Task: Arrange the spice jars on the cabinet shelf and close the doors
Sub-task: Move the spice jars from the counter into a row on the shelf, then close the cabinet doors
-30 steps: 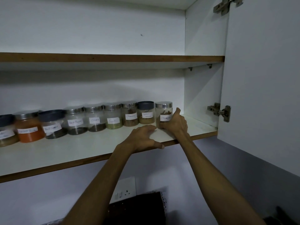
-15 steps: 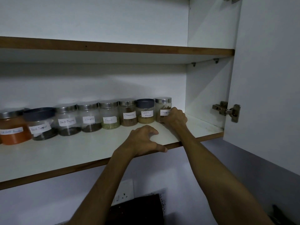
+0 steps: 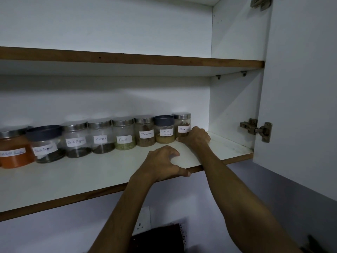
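Several labelled spice jars stand in a row at the back of the white cabinet shelf (image 3: 91, 172). The rightmost one, a cinnamon jar (image 3: 182, 124) with a steel lid, has my right hand (image 3: 196, 136) wrapped around its lower right side. Beside it stand the garam masala jar (image 3: 164, 129) with a dark lid, another cinnamon jar (image 3: 145, 131), fennel (image 3: 124, 134), cloves (image 3: 100, 136) and two black pepper jars. An orange powder jar (image 3: 14, 148) is at the far left. My left hand (image 3: 164, 162) rests on the shelf's front edge, fingers curled, holding nothing.
The right cabinet door (image 3: 300, 88) hangs open, its hinge (image 3: 257, 128) at shelf height. An upper shelf (image 3: 127, 58) runs above. Bare shelf lies right of the last jar. Below are a wall socket (image 3: 143, 221) and a dark object.
My right hand has pushed the rightmost cinnamon jar back into line with the row. The left hand stays on the shelf edge. The camera has moved slightly.
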